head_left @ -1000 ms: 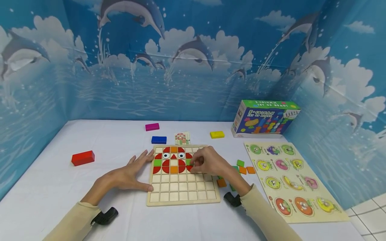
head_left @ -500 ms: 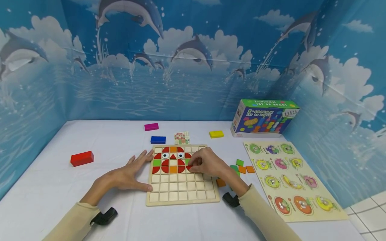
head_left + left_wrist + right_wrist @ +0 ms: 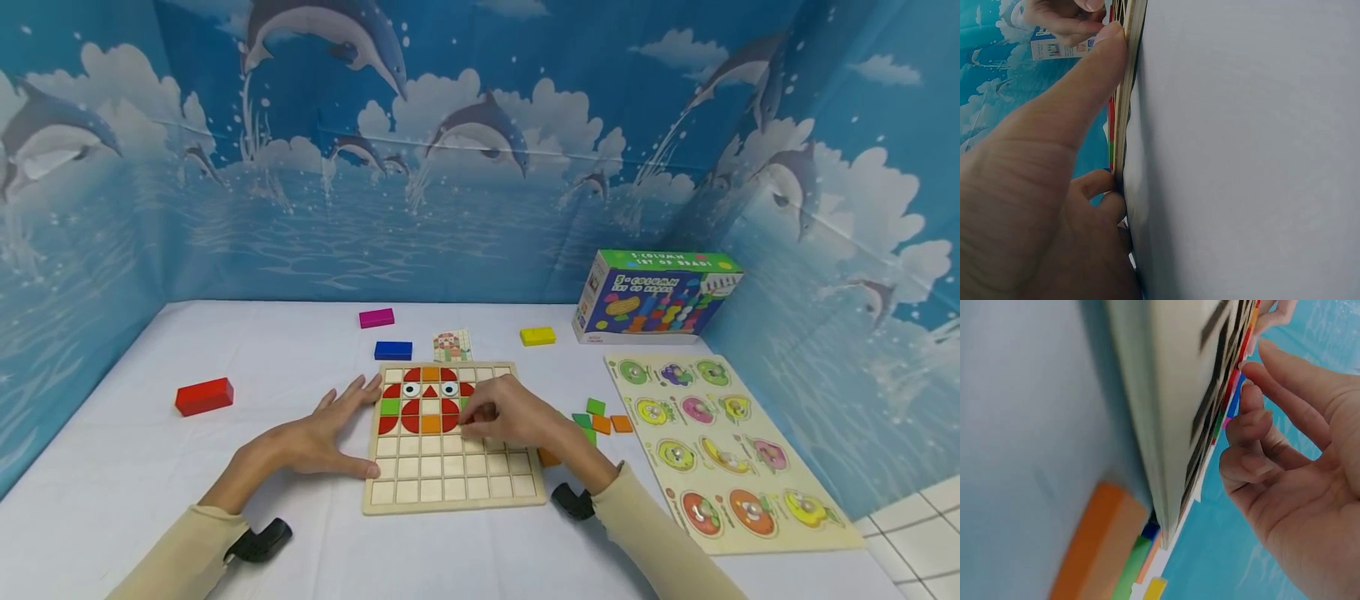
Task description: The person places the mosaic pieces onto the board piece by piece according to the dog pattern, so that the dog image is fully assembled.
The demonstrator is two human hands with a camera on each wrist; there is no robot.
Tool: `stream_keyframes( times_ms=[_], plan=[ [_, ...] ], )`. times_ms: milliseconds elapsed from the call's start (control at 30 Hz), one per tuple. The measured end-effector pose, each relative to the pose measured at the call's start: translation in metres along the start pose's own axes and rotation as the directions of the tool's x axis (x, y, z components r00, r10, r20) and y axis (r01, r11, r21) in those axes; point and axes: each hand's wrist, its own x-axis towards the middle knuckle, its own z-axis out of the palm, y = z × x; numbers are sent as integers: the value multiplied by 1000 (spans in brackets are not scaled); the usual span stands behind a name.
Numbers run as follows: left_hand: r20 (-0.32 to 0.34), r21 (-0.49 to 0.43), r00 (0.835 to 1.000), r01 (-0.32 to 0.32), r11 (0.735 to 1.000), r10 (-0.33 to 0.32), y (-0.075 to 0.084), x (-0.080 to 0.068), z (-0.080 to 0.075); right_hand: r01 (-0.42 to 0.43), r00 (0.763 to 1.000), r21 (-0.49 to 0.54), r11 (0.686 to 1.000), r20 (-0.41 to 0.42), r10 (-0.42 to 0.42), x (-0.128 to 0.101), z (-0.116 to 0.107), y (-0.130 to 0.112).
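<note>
A wooden grid board (image 3: pixel 457 475) lies on the white table, its upper rows filled with red, orange and green tiles that form a face with two eyes. My left hand (image 3: pixel 315 437) rests flat and spread on the table, its thumb (image 3: pixel 1079 81) against the board's left edge (image 3: pixel 1124 125). My right hand (image 3: pixel 502 417) hovers over the board's right middle with curled fingers. Its fingertips (image 3: pixel 1250 369) touch a red tile at the end of the third row, which is mostly hidden under them. From the right wrist, the board (image 3: pixel 1172 394) shows edge-on.
Loose green and orange tiles (image 3: pixel 600 421) lie right of the board. A peg puzzle board (image 3: pixel 731 450) and a bead box (image 3: pixel 656 296) are further right. Red (image 3: pixel 204 396), blue (image 3: pixel 393 350), magenta (image 3: pixel 377 317) and yellow (image 3: pixel 539 336) blocks and a pattern card (image 3: pixel 453 345) lie around.
My right hand has slid slightly left and towards me over the board, and now covers the red tile that showed beside its fingertips. The left hand has not moved.
</note>
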Motion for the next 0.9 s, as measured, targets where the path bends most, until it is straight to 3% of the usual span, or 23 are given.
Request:
stream_keyframes(
  times_ms=[200, 567, 733, 900],
  plan=[
    [6, 10, 1000, 15, 1000, -15, -1, 2, 2, -16, 1000, 43, 999, -18, 17, -19, -29, 10],
    [-2, 12, 999, 32, 999, -32, 0, -2, -2, -189, 982, 56, 980, -12, 190, -76, -82, 65],
    [4, 2, 1000, 17, 1000, -17, -1, -2, 0, -212, 977, 85, 974, 4, 212, -89, -86, 87],
    [10, 3, 1000, 28, 1000, -28, -1, 1, 1, -198, 980, 74, 977, 8, 198, -87, -79, 90]
  ],
)
